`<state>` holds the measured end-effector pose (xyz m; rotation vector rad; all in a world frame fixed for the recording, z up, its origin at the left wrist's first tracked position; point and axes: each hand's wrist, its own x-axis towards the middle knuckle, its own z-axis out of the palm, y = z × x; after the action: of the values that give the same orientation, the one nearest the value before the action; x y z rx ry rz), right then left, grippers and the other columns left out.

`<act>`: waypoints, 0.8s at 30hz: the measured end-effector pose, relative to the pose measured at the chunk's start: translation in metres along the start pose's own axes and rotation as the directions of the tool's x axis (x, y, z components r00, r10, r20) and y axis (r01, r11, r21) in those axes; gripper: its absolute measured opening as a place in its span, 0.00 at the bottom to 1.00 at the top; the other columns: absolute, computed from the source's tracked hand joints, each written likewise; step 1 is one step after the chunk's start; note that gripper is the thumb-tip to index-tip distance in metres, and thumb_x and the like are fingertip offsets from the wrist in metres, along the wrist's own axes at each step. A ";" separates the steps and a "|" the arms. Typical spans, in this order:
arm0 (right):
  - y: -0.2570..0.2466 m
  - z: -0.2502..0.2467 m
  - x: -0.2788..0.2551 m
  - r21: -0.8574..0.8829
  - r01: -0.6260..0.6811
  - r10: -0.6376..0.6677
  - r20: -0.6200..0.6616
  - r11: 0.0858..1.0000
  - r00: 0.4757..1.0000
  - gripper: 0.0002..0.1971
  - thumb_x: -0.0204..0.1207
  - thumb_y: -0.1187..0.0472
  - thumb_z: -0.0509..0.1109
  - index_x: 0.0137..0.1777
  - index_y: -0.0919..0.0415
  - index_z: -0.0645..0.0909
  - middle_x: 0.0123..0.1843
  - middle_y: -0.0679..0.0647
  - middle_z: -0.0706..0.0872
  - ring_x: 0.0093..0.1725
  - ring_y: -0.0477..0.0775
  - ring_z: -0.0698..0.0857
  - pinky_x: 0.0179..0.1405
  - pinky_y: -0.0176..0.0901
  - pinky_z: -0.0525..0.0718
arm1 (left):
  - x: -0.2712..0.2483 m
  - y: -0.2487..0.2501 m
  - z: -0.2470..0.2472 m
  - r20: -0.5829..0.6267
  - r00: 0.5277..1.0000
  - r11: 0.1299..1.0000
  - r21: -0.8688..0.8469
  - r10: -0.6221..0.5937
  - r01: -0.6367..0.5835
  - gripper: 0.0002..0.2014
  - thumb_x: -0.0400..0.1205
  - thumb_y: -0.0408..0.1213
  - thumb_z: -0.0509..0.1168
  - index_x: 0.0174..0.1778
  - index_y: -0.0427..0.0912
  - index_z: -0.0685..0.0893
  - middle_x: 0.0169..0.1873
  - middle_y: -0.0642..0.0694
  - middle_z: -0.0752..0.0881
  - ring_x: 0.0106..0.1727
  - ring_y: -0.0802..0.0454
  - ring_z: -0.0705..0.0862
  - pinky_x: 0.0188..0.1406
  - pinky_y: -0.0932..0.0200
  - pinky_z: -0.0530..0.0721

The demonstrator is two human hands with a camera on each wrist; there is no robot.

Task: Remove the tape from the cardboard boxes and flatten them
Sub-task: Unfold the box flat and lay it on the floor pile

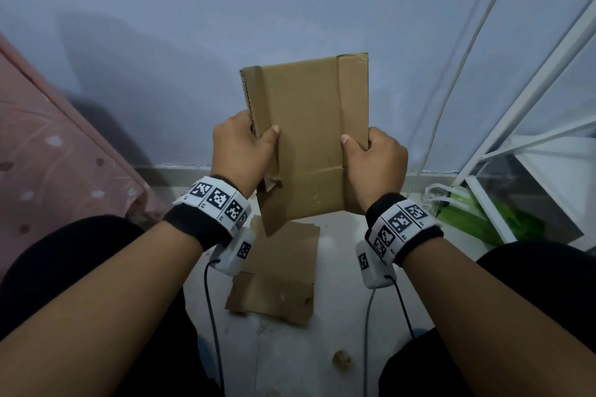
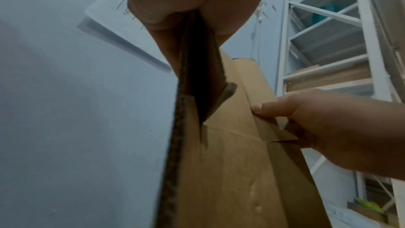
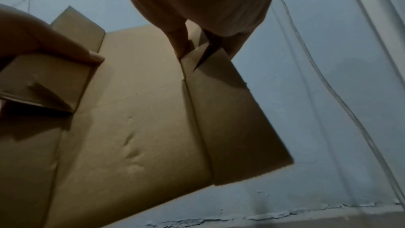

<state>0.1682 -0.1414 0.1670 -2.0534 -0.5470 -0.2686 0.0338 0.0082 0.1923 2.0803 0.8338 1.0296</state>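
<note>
A brown cardboard box [image 1: 306, 126], pressed nearly flat, is held upright in front of the wall at the centre of the head view. My left hand [image 1: 245, 151] grips its left folded edge, thumb on the front face. My right hand [image 1: 371, 155] grips the right folded edge the same way. In the left wrist view the cardboard box [image 2: 230, 171] shows its corrugated edge, and my right hand [image 2: 317, 119] pinches the far side. In the right wrist view the cardboard box [image 3: 142, 110] has its side flaps folded inward. No tape shows on it.
A flattened cardboard piece [image 1: 277, 280] lies on the white floor between my knees, with a small brown scrap [image 1: 342, 359] nearer me. A pink patterned cloth [image 1: 48, 155] is at the left. A white metal rack [image 1: 532, 138] and green bag [image 1: 474, 219] stand right.
</note>
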 end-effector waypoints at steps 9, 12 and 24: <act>-0.016 -0.005 0.002 0.605 -0.483 0.206 0.470 0.633 0.858 0.17 0.91 0.48 0.50 0.64 0.51 0.80 0.45 0.65 0.88 0.41 0.60 0.85 0.33 0.50 0.84 | 0.031 -0.007 -0.020 0.181 0.981 0.888 -0.437 -0.067 0.142 0.13 0.68 0.18 0.66 0.44 0.34 0.88 0.36 0.44 0.83 0.38 0.51 0.79 0.41 0.58 0.77; -0.012 -0.013 0.010 0.697 -0.673 0.220 0.636 0.248 0.740 0.32 0.88 0.37 0.51 0.69 0.65 0.78 0.62 0.73 0.85 0.62 0.74 0.88 0.39 0.73 0.89 | 0.032 -0.004 -0.019 0.263 0.963 0.916 -0.369 -0.058 0.156 0.13 0.78 0.19 0.63 0.50 0.35 0.90 0.47 0.51 0.86 0.48 0.61 0.83 0.50 0.70 0.76; -0.004 -0.017 0.021 0.539 -0.698 0.243 0.681 0.471 0.691 0.40 0.78 0.81 0.63 0.87 0.57 0.58 0.73 0.61 0.84 0.66 0.66 0.87 0.51 0.58 0.91 | 0.042 -0.009 -0.040 0.697 0.673 0.313 -0.600 -0.247 0.736 0.21 0.88 0.48 0.57 0.70 0.36 0.77 0.54 0.31 0.89 0.49 0.37 0.91 0.44 0.45 0.91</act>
<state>0.1849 -0.1484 0.1866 -1.2728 -0.2533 0.8151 0.0188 0.0570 0.2215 0.9410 0.4704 0.3303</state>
